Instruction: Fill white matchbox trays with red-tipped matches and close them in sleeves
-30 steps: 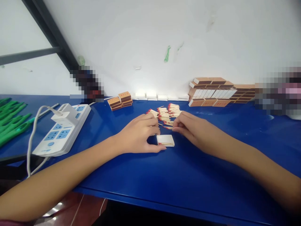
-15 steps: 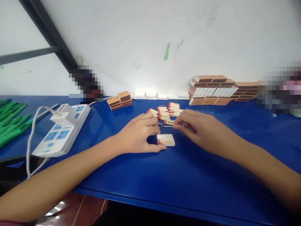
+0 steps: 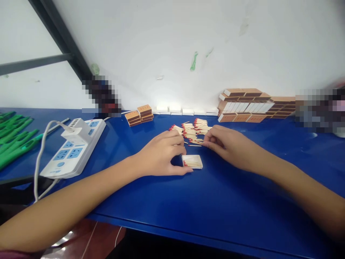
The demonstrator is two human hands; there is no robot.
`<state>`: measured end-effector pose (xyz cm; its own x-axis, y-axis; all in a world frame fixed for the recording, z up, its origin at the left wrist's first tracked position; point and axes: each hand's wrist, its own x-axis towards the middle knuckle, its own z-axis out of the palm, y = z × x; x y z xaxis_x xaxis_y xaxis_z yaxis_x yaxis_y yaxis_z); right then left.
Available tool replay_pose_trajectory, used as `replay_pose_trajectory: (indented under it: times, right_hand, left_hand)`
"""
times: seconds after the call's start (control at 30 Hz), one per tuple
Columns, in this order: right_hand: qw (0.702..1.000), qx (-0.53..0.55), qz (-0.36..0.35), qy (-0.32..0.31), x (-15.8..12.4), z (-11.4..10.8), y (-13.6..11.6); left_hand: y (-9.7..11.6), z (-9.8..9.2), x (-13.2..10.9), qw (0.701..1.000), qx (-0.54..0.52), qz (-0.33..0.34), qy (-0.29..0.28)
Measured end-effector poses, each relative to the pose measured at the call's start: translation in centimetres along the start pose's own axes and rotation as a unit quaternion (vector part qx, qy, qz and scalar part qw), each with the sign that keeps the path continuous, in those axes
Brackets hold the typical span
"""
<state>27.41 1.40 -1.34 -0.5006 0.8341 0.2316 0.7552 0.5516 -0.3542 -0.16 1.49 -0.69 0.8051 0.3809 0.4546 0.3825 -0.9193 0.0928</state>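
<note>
A small white matchbox tray (image 3: 196, 159) lies on the blue table (image 3: 172, 201), with several red-tipped matches (image 3: 192, 164) along its near side. My left hand (image 3: 164, 154) grips the tray's left end between thumb and fingers. Beyond the tray spreads a pile of loose matches (image 3: 191, 132). At the pile's near right edge, my right hand (image 3: 225, 144) has thumb and forefinger pinched together on a match (image 3: 194, 145); the exact contact is hard to make out.
Closed matchboxes (image 3: 139, 116) stand stacked at back left, and a larger stack (image 3: 242, 106) at back right. White trays (image 3: 175, 109) line the wall. At left are a power strip (image 3: 74, 154) with a cable and green gloves (image 3: 16, 140).
The whole view has shifted slightly. My right fingertips have edged a little towards the matches at the pile's near edge. My left hand stays on the tray.
</note>
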Motion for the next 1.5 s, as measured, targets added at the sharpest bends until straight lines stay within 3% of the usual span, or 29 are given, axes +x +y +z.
replay_pose_trajectory:
  times: [0.13, 0.33, 0.73, 0.87, 1.03, 1.23, 1.5]
  right_hand:
    - [1.0, -0.005, -0.016, -0.003, 0.4, 1.1, -1.4]
    - [0.999, -0.026, -0.005, 0.018, 0.7, 1.3, -1.5]
    - [0.999, -0.029, -0.001, -0.035, 0.8, 1.7, -0.7]
    - [0.999, -0.031, -0.003, -0.03, 0.6, 1.1, -0.6]
    - [1.0, -0.004, -0.025, -0.01, -0.3, -0.1, -2.5]
    - [0.997, -0.015, -0.053, -0.045, -1.1, 1.4, -4.7]
    - [0.997, 0.011, -0.056, -0.05, -1.1, 0.1, -4.3]
  left_hand:
    - [0.1, -0.1, 0.1, 1.0, 0.002, -0.003, -0.007]
    - [0.1, -0.1, 0.1, 1.0, -0.002, -0.001, -0.004]
    - [0.2, -0.2, 0.2, 1.0, -0.002, -0.005, -0.009]
    - [0.2, -0.2, 0.1, 1.0, 0.001, -0.006, -0.011]
    - [0.1, -0.2, 0.2, 1.0, 0.006, -0.009, -0.011]
    - [0.0, -0.1, 0.2, 1.0, 0.005, -0.011, -0.015]
    - [0.2, -0.2, 0.1, 1.0, -0.004, -0.006, -0.004]
